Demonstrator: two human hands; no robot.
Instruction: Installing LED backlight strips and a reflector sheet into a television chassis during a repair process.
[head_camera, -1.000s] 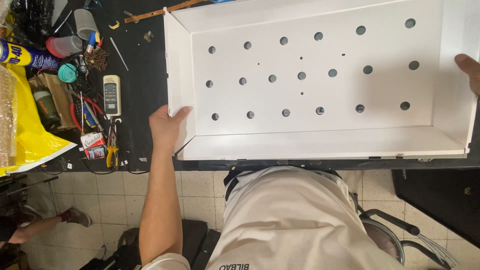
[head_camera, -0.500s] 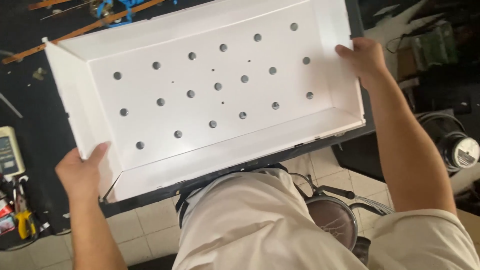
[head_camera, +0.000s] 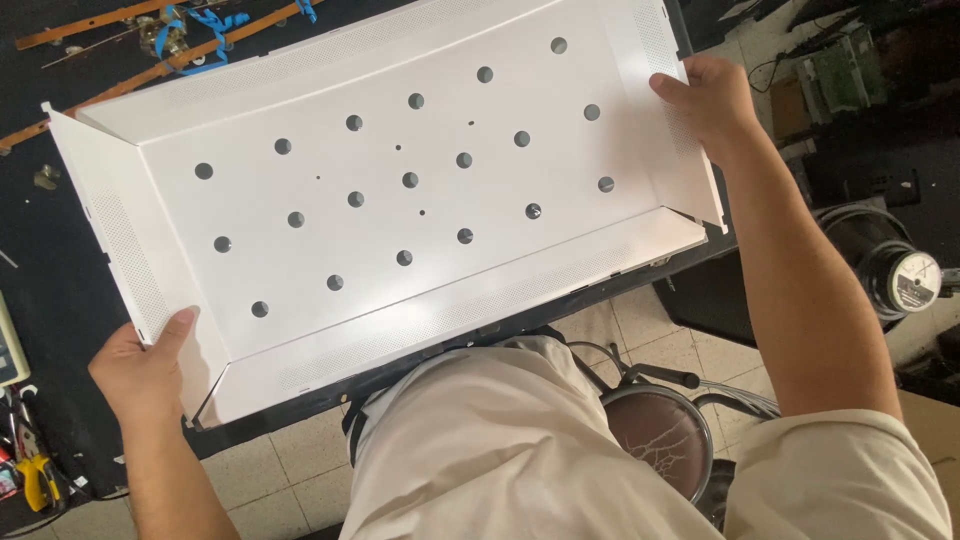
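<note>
A big white tray (head_camera: 400, 190) with round holes fills the frame's middle over a black table (head_camera: 50, 240); tiled floor (head_camera: 290, 470) lies below; left hand (head_camera: 145, 365) and right hand (head_camera: 705, 95) clasp its end walls; stool (head_camera: 655, 430) at lower right.

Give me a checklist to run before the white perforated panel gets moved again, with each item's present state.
1. Left hand grips the near left corner of the white panel, thumb on the inner face: ok.
2. Right hand grips the right side wall, fingers over the rim: ok.
3. Panel level: not ok, it sits skewed, with the left end nearer the person.
4. Inside of panel free of loose items: ok, only round holes show.
5. Orange strips with blue ties lie beyond the far edge; contact with it: cannot tell.
6. Stool stands close below the near edge: not ok, possible snag.
</note>
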